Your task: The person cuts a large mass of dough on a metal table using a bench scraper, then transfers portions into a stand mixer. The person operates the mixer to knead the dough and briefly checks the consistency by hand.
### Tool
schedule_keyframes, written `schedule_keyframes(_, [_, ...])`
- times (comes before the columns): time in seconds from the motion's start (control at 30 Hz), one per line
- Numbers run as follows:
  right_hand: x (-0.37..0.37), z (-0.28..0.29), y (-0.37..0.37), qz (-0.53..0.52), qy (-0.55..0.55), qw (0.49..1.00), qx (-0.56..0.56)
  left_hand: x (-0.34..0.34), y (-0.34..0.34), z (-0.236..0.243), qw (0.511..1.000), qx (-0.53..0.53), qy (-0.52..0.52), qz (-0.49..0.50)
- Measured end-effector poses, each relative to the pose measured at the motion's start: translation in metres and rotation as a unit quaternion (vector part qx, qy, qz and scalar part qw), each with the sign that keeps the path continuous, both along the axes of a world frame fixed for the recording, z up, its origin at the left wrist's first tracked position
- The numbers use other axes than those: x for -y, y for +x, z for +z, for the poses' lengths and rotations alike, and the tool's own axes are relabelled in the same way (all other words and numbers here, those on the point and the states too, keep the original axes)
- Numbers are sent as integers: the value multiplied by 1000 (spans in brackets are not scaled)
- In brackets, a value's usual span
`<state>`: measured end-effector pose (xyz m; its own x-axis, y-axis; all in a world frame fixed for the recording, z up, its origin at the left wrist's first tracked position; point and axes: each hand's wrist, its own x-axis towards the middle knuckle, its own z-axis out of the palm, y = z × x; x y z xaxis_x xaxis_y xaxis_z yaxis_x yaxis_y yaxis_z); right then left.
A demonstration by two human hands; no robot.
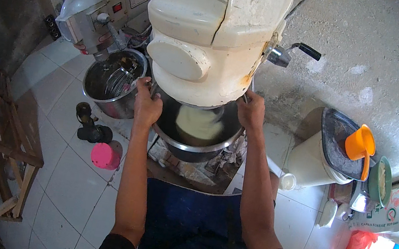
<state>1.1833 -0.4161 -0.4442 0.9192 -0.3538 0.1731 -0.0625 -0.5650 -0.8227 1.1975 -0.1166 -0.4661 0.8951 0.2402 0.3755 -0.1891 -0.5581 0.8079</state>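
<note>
Straight ahead is a large cream-coloured stand mixer (201,23), with a metal mixing bowl (194,150) under its head. Inside the bowl lies a pale, creamy mass (199,125), partly covered by the mixer head. My left hand (148,105) is closed at the bowl's left side, fingers curled by its upper edge. Opposite it, my right hand (251,113) is closed at the right side of the bowl, below the head. The exact parts under my fingers are partly hidden. A crank with a black handle (307,51) sticks out from the mixer's right side.
At the left stands a second mixer (108,7) with a steel bowl (111,100) and wire whisk. A pink container (104,156) sits on the tiled floor, near a wooden rack (11,161). To the right, an orange dipper (361,142) rests on a lidded white bucket (311,157).
</note>
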Motion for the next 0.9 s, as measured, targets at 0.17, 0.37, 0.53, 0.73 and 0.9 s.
schedule_keyframes(0.17, [1,0,-1,2,-6,1000,5,2,-2,1,999,-14,-36,1])
schedule_keyframes(0.37, [0,1,0,6,1,1000,2,2,-2,5,999,-33,-19,2])
schedule_keyframes(0.53, [2,-2,0,14,8,1000,10,3,-5,7,999,0,-38,-13])
schedule_keyframes(0.73, [1,-1,0,3,0,1000,-6,3,-6,8,1000,12,-10,3])
schedule_keyframes(0.9, [1,3,-3,19,8,1000,3,4,-6,9,1000,-1,4,0])
